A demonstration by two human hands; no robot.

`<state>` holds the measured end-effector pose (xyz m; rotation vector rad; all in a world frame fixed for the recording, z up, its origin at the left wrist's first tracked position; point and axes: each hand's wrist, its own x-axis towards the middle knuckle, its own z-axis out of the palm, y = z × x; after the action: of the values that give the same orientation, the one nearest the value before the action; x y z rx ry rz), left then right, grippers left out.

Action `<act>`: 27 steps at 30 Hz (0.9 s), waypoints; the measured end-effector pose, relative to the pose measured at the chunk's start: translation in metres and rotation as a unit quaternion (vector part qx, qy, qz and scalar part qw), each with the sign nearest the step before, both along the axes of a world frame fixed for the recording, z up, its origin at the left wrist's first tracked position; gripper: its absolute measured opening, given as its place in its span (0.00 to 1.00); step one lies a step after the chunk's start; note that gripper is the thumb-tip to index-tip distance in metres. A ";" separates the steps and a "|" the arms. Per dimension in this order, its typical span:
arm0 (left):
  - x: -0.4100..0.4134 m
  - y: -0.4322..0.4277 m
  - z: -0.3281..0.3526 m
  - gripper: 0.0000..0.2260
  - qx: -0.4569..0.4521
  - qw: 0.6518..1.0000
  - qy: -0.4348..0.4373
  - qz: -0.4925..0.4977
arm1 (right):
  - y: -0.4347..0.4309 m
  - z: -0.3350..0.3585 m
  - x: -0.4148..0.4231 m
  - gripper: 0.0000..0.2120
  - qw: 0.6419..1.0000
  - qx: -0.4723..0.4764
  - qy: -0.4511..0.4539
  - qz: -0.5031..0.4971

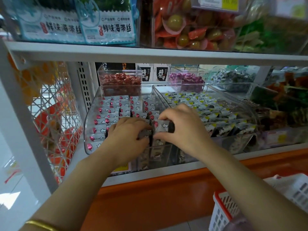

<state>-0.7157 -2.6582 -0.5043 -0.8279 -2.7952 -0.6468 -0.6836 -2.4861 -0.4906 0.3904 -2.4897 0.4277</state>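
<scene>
Shop shelf, clear bin (87, 124) | left hand (126, 136) curled round grey packets (143, 135) | right hand (183, 125) pinches cloud-print packet (162, 126)

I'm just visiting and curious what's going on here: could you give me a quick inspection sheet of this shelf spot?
Surface: white shelf, lower tier.
Job's things: red-dot packets in rows in a clear bin.
Clutter: yellow-marked packets in the neighbouring bin.
Grippers: left hand grips red-dot packets at the bin's front; right hand pinches one packet.
Cables: nothing seen.
Surroundings: seaweed bags above, white basket below right.
</scene>
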 end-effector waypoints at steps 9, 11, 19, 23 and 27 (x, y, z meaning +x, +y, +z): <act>0.003 -0.007 0.001 0.19 0.032 0.999 -0.010 0.006 | 0.000 0.001 -0.002 0.10 0.989 0.134 -0.056 0.017; 0.003 -0.008 0.003 0.18 0.039 0.999 -0.011 0.007 | -0.001 0.006 -0.006 0.11 0.996 0.074 -0.046 0.006; 0.006 -0.012 0.007 0.16 0.074 0.997 -0.019 0.001 | -0.006 0.023 -0.028 0.09 0.971 0.221 -0.081 -0.042; 0.006 -0.013 0.009 0.17 0.099 0.995 -0.003 -0.003 | -0.004 0.025 -0.030 0.06 0.986 0.145 -0.079 -0.029; 0.007 -0.014 0.013 0.16 0.154 0.987 0.023 0.028 | 0.002 0.030 -0.025 0.05 0.999 -0.015 0.006 -0.035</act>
<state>-0.7086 -2.6727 -0.4909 -0.6913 -2.5731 -1.0028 -0.7087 -2.4840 -0.4609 0.2909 -2.4744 0.4330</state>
